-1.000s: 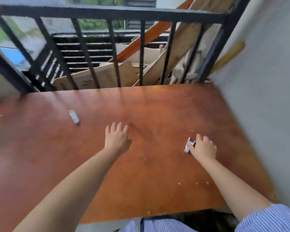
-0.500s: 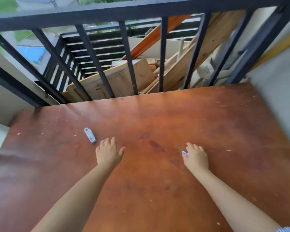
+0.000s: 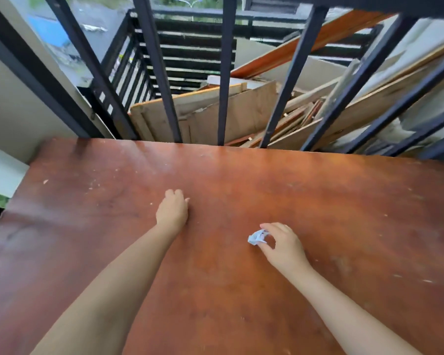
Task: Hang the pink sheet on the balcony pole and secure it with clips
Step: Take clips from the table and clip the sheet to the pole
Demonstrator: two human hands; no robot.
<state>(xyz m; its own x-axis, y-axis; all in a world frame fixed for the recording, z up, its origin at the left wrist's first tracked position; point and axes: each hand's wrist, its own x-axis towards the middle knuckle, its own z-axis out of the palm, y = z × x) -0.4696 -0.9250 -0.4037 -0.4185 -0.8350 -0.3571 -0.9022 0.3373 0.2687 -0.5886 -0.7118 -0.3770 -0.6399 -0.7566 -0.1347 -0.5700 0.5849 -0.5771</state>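
Note:
My right hand [image 3: 283, 245] hovers just above the reddish-brown table [image 3: 344, 201] and pinches a small white clip [image 3: 256, 237] between thumb and forefinger. My left hand [image 3: 173, 210] lies on the table further left and further away, its fingers curled down over the spot where a second white clip lay; that clip is hidden under them. The black balcony railing [image 3: 226, 73] rises directly behind the table's far edge. No pink sheet is in view.
Beyond the railing bars lie stacked wooden boards and panels [image 3: 241, 114] on a lower level. A pale wall [image 3: 13, 106] borders the table's left side. The worn tabletop carries only small white specks.
My left hand has reached forward and closed over the loose white clip, which is no longer visible. My right hand has lifted its clip slightly. The camera has tilted toward the railing.

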